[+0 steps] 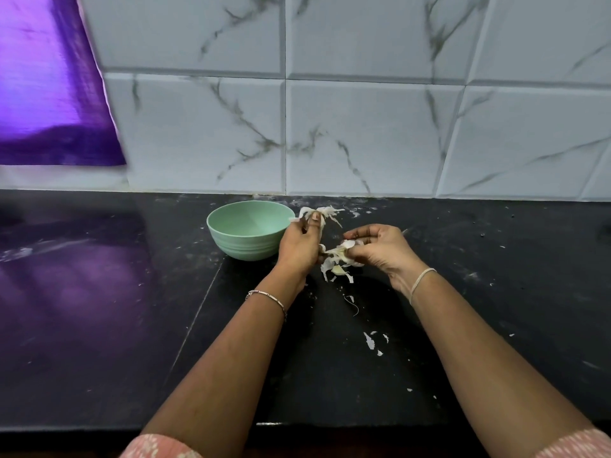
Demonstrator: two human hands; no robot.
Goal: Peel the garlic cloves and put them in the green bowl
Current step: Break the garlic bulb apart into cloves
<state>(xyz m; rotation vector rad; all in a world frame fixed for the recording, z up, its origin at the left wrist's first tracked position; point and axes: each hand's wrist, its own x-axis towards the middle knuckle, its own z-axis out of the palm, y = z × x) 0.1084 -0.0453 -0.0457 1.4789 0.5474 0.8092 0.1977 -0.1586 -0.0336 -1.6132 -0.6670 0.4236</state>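
Observation:
The green bowl [248, 233] stands on the black counter, and I see nothing inside it. Just right of it, my left hand [299, 247] pinches a tuft of papery garlic skin [322, 213] between thumb and fingers, lifted above the counter. My right hand [380, 247] grips the garlic [344, 249], a clump of cloves with loose skin hanging from it. A pale clove [338, 270] shows at the bottom of the clump. The two hands are a short way apart.
Bits of torn skin [373, 340] lie on the black counter [496, 309] in front of me. A marble-tiled wall [363, 133] rises right behind the bowl. A purple sheet [49, 94] hangs at the far left.

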